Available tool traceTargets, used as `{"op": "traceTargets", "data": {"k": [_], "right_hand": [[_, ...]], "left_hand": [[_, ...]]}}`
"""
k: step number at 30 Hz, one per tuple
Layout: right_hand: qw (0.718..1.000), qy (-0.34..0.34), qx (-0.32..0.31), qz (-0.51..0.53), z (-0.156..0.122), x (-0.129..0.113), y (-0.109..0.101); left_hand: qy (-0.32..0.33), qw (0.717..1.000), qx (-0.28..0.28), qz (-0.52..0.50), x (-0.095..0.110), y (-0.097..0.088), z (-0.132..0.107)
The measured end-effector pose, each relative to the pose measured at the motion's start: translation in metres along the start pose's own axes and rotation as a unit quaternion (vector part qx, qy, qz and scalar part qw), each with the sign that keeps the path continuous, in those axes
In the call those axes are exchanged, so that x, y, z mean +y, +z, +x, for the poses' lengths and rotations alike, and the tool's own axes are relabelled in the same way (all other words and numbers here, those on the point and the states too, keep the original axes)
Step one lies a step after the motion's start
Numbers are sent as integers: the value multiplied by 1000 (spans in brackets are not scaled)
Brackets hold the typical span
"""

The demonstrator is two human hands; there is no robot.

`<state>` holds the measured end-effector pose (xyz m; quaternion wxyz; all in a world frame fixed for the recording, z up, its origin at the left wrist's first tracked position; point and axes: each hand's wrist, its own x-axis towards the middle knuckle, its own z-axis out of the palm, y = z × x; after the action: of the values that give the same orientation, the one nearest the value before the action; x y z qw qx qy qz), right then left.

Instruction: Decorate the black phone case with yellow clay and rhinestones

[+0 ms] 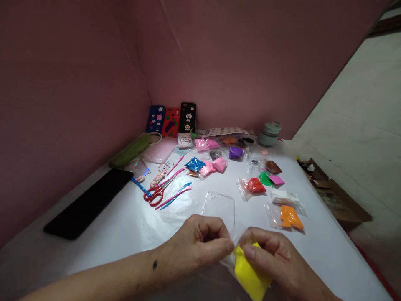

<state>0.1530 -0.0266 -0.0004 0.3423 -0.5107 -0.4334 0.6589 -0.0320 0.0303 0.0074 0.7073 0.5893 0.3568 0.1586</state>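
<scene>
Both hands meet at the front of the white table around a clear plastic bag (230, 261) and a block of yellow clay (249, 271). My left hand (203, 240) pinches the bag's plastic between thumb and fingers. My right hand (275, 255) is closed on the yellow clay, its thumb pressing on the upper edge. Whether the clay is fully out of its plastic I cannot tell. Just behind the hands lies a clear phone case (221, 205), partly covered by my left hand.
Red-handled scissors (154, 195) and pink and blue modelling tools (175, 195) lie left of centre, near a black slab (90, 202). Bags of red (255, 185) and orange clay (290, 217) lie right. Decorated phone cases (171, 121) lean on the back wall; a grey-green jar (269, 133) stands far right.
</scene>
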Motion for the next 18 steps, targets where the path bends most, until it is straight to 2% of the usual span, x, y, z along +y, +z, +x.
{"op": "traceTargets", "data": {"k": [4,7,11,18], "right_hand": [[996,16,-59,-62,0,-1,-1],[994,22,-53,-96,-1,-4,0],[997,21,-29,-62,1,-3,-2],[999,3,-37,-22,8,9,-6]], "left_hand": [[18,996,-55,63,-2,1,-2],[-8,991,-97,89,0,2,-4],[-10,992,-101,81,2,0,-4],[-9,990,-85,116,0,1,-3]]}}
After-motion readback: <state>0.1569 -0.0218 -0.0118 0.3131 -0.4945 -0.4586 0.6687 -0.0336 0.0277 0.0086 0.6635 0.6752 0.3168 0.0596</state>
